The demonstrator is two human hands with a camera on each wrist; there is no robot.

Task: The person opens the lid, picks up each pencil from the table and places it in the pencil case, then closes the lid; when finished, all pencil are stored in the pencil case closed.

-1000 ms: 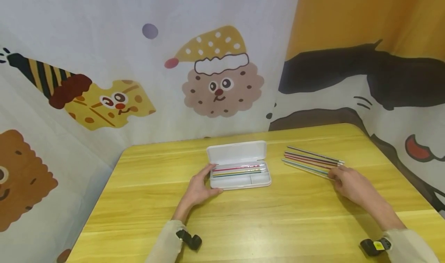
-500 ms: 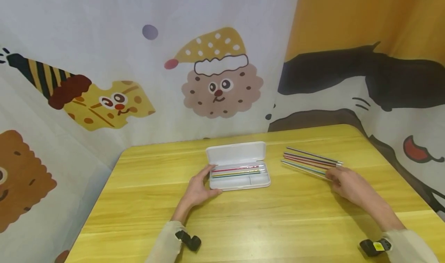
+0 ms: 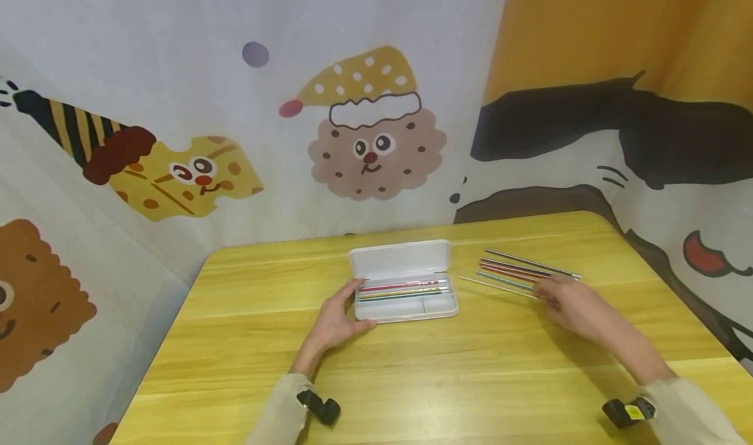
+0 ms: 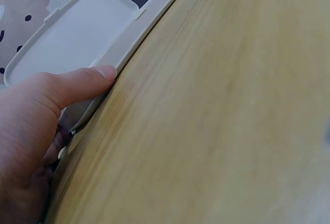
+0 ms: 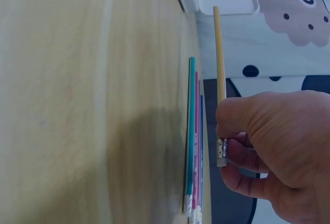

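Beneath left fingers (image 3: 348,289) and right fingers (image 5: 246,157), a yellow wood-grain table (image 3: 412,379). Gripped wide at one end by the left fingers, with thumb (image 4: 85,83) on its near edge, an open white case (image 3: 390,309) with raised lid (image 3: 400,259) and red, yellow and green pencils (image 3: 402,295) inside. Just beyond the right fingers, loose pencils (image 5: 191,126) in teal, red and darker shades, nearly parallel. Pinched by the right fingers near its whitish eraser (image 5: 222,162), pointing toward the case, one slim, straight, pale-wood pencil (image 5: 219,53) with silver ferrule (image 5: 221,145).
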